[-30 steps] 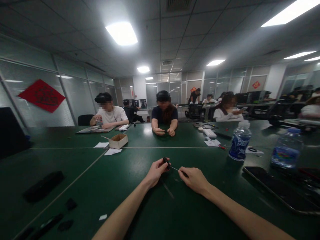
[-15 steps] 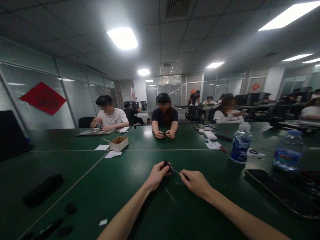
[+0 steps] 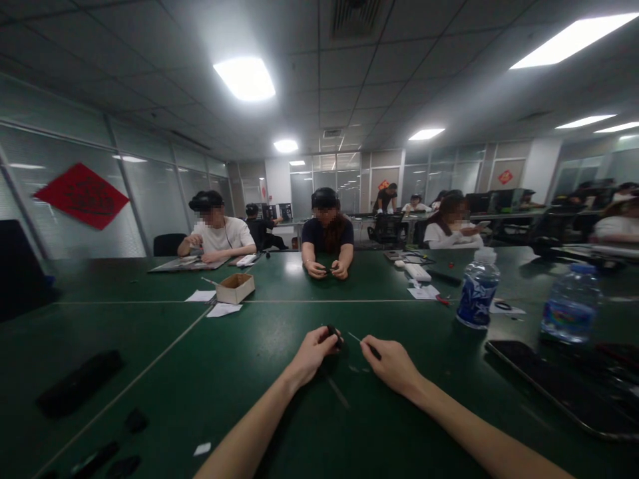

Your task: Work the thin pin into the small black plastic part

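Note:
My left hand [image 3: 315, 349] is closed on a small black part [image 3: 335, 336], whose exact kind I cannot make out. Fingers of my right hand [image 3: 387, 359] grip the dark handle of a thin screwdriver [image 3: 354, 337]. Its slim metal shaft points left toward the black part, and a short gap separates the tip from it. Both hands are over the green table [image 3: 279, 372], and most of the screwdriver's handle is hidden inside my right fist.
A small open cardboard box [image 3: 235, 290] stands ahead to the left. To the right are a blue-labelled bottle [image 3: 478, 293], a second water bottle [image 3: 572, 306] and a phone [image 3: 554, 382]. A black case [image 3: 80, 382] lies at left. Across the table sits a person [image 3: 327, 233].
The screwdriver's tip has come away from the black part, leaving a gap. My two hands are slightly farther apart, and the view has shifted a little.

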`<state>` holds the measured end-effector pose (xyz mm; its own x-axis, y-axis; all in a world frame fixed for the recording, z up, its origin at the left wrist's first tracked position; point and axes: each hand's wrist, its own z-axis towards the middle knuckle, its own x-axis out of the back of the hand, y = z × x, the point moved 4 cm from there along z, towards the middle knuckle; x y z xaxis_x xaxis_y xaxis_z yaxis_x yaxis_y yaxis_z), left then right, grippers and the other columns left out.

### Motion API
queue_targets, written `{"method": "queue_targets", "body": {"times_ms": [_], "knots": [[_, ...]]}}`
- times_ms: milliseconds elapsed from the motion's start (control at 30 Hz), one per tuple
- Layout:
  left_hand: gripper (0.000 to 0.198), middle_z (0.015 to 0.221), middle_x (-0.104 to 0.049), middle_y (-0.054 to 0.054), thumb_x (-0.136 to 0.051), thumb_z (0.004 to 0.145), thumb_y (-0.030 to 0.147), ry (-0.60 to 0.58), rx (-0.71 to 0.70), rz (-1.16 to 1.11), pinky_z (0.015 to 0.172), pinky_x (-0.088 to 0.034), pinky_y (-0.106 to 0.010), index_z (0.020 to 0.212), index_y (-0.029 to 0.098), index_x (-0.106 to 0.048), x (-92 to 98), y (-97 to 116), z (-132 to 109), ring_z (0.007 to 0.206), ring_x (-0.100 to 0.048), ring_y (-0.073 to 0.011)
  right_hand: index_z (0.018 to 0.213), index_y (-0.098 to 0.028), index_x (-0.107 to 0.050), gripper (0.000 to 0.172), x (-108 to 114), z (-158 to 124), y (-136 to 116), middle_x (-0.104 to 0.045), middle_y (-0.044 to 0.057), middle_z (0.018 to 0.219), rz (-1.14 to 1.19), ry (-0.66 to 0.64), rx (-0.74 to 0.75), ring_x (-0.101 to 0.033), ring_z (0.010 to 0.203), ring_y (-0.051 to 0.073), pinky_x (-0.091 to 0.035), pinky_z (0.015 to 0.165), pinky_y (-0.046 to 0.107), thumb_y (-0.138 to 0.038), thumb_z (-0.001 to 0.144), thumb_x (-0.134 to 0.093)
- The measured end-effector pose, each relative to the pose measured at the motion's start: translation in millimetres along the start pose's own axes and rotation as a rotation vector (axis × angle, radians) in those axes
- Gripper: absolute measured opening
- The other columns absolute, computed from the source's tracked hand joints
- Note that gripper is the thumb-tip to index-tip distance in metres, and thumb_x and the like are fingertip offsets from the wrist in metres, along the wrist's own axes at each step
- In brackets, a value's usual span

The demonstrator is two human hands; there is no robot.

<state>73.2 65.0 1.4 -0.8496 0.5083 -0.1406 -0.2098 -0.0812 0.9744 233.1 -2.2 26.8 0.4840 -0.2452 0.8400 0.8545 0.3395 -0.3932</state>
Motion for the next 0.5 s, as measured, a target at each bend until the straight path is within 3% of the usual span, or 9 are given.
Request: {"method": "queue_targets", "body": {"times_ms": [233, 500], "knots": [[0.040, 0.087, -0.061, -0.006, -0.073, 0.066, 0.039, 0.069, 0.034, -0.117, 0.075, -0.045, -0.029, 0.094, 0.014, -0.061, 5.4, -4.6, 0.9, 0.080, -0.057, -0.0161, 0.085, -0.021, -0.062, 0.035, -6.7, -1.6, -5.4, -0.064, 0.001, 0.072, -0.067, -0.041, 0.099, -0.059, 0.063, 0.014, -0.041, 0.062, 0.024, -0.034, 0.093, -0.030], [0.037, 0.091, -0.061, -0.007, -0.069, 0.070, 0.037, 0.022, 0.012, -0.048, 0.079, -0.045, -0.030, 0.098, 0.014, -0.061, 4.9, -1.8, -0.5, 0.085, -0.057, -0.0174, 0.086, -0.021, -0.061, 0.033, -4.3, -1.5, -7.7, -0.063, 0.001, 0.073, -0.058, -0.077, 0.109, -0.058, 0.063, 0.013, -0.042, 0.061, 0.023, -0.032, 0.093, -0.031]]}}
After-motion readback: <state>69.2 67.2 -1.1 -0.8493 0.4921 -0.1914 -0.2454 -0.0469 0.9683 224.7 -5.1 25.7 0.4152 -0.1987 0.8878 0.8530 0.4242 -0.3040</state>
